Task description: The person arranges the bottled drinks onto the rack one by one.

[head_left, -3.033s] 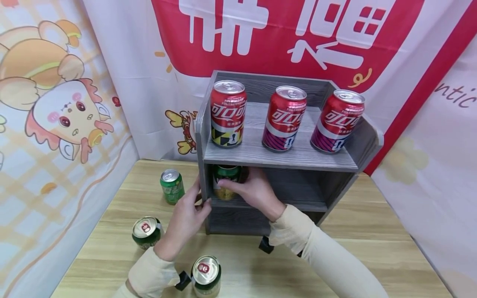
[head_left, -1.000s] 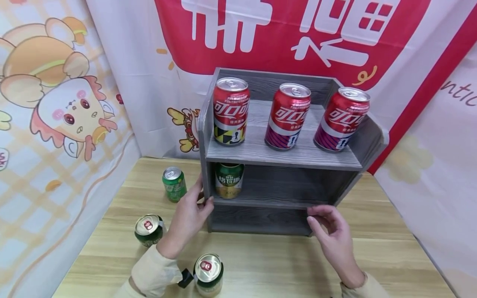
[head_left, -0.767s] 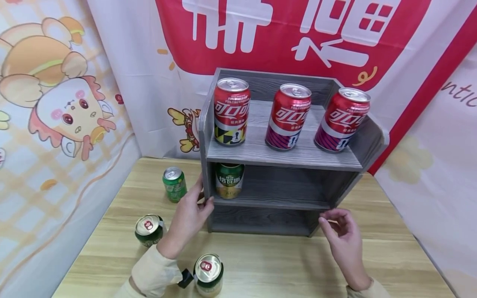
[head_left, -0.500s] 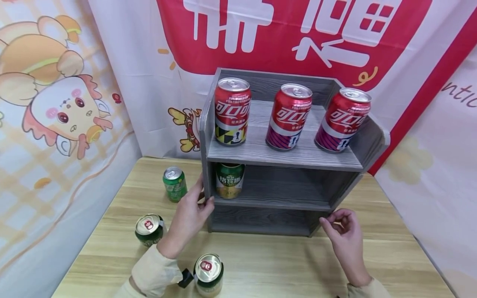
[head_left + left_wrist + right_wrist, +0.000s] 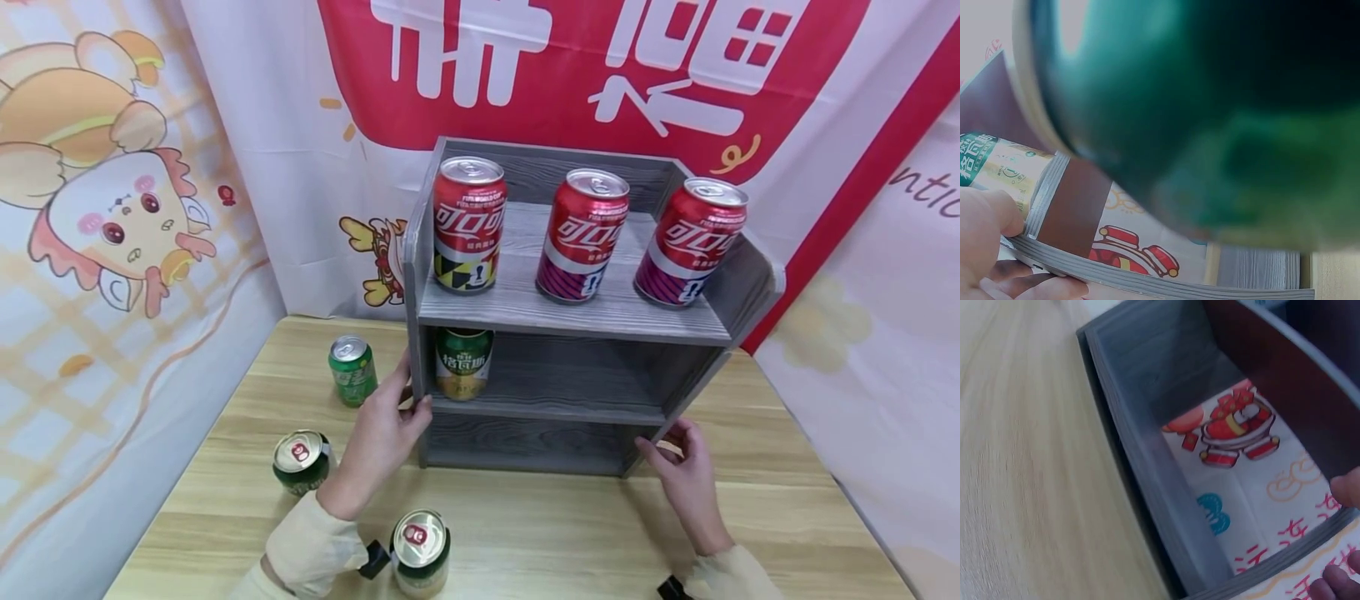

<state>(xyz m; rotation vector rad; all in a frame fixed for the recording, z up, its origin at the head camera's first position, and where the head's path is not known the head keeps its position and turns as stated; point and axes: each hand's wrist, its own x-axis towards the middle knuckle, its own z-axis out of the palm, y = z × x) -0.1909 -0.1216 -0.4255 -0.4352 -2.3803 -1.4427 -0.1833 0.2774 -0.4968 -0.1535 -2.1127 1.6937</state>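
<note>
A grey three-tier wooden shelf (image 5: 570, 327) stands on the table between my two hands. My left hand (image 5: 382, 425) grips the front edge of its left side panel; in the left wrist view, my thumb (image 5: 1000, 209) lies on one side and the fingers on the other. My right hand (image 5: 684, 475) holds the right panel's lower front edge, thumb to the inside and fingers around the outside. A green-and-gold can (image 5: 462, 364) stands upright at the left end of the middle tier. Three red cola cans, left (image 5: 469, 225), centre (image 5: 582, 236) and right (image 5: 692, 242), stand on top.
Left of the shelf stands a small green can (image 5: 352, 372). Two gold-topped green cans, one further left (image 5: 302, 462) and one at the front (image 5: 420, 554), stand near my left forearm. A blurred green can (image 5: 1166, 125) fills much of the left wrist view. Printed cloth (image 5: 307, 208) hangs behind.
My right hand has let go of the green-and-gold can in the middle tier, moved right and down, and taken hold of the right panel. My left hand has stayed on the left panel.
</note>
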